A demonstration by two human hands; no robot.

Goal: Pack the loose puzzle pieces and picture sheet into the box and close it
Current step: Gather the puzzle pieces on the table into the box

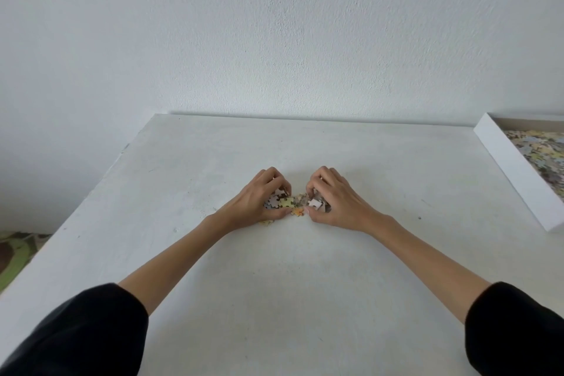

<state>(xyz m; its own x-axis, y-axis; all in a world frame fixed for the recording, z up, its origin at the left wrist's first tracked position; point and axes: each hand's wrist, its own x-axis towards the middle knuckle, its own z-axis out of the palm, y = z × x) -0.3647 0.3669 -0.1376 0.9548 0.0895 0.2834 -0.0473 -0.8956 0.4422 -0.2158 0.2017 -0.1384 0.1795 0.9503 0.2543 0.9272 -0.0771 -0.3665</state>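
Observation:
A small heap of pastel puzzle pieces (293,204) lies in the middle of the white table (274,284). My left hand (256,198) cups the heap from the left, fingers curled over several pieces. My right hand (332,200) cups it from the right, fingers and thumb closed around more pieces. The open white box (512,171) stands at the table's right edge, partly cut off, with many loose pieces inside it. No picture sheet or lid is in view.
A white wall (274,24) rises right behind the table's far edge. Left of the table, a green and brown patterned floor covering (15,256) shows below. Black sleeves cover both my upper forearms.

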